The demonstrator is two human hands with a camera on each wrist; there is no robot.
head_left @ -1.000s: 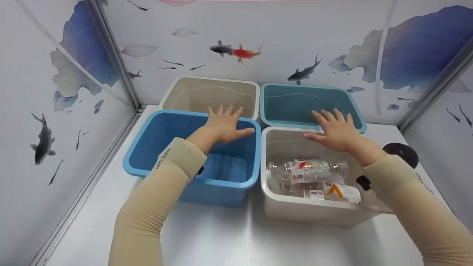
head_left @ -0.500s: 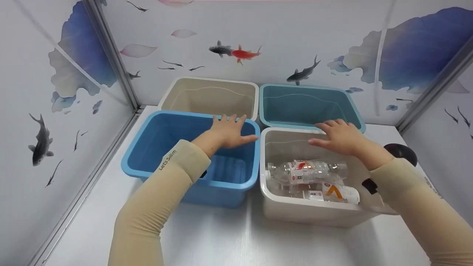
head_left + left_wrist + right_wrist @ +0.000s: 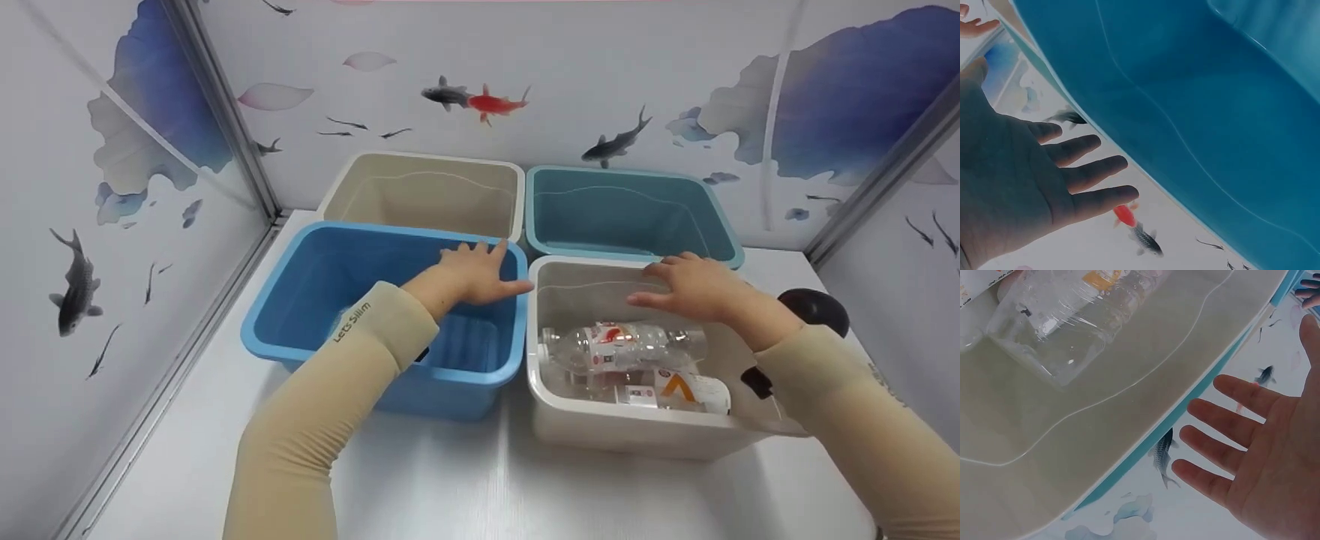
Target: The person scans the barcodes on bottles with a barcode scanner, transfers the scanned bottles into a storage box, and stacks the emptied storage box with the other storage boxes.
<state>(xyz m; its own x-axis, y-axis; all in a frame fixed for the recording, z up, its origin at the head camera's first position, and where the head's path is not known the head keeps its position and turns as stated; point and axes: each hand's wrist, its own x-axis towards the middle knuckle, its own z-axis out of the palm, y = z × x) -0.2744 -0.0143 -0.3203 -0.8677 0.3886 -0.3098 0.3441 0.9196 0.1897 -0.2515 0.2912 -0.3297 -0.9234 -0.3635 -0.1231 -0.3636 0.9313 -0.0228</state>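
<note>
My left hand (image 3: 474, 275) hovers over the right part of the blue bin (image 3: 439, 375), fingers straight and thumb spread. In the left wrist view its palm (image 3: 1010, 180) shows with nothing in it. Over the far side of the light grey bin (image 3: 622, 420) is my right hand (image 3: 697, 289), also holding nothing, its fingers (image 3: 1224, 419) extended in the right wrist view. Inside that grey bin lie several clear plastic bottles, among them one with a red and white label (image 3: 615, 347) and one with an orange mark (image 3: 690, 390). A transparent thing shows in the blue bin, mostly hidden by my left forearm.
Behind stand a beige bin (image 3: 435, 161) on the left and a teal bin (image 3: 630, 176) on the right. A black rounded object (image 3: 816, 309) sits right of the grey bin. White walls with fish prints (image 3: 495, 101) enclose the white table (image 3: 442, 480).
Both hands have shifted slightly to the right and nearer to me, and their fingers appear less spread. The bins and bottles stay in place.
</note>
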